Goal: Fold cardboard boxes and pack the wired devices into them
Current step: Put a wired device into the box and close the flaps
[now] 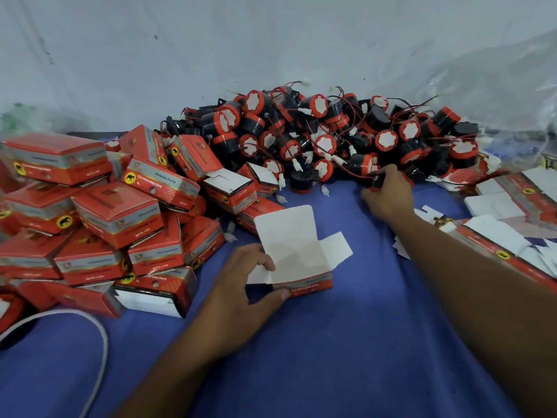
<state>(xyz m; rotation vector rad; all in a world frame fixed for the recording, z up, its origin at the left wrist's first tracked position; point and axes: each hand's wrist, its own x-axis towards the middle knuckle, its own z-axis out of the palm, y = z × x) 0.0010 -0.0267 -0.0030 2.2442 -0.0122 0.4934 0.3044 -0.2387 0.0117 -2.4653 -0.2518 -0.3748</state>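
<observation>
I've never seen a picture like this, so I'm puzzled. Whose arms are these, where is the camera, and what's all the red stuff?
The camera sits on a person's head, so you see their own arms reaching out. The left hand holds an open box, lid up. The right hand grips a device at the edge of a pile of black-and-red wired devices. On the left are folded boxes; on the right, flat boxes. All rest on a blue cloth.
</observation>
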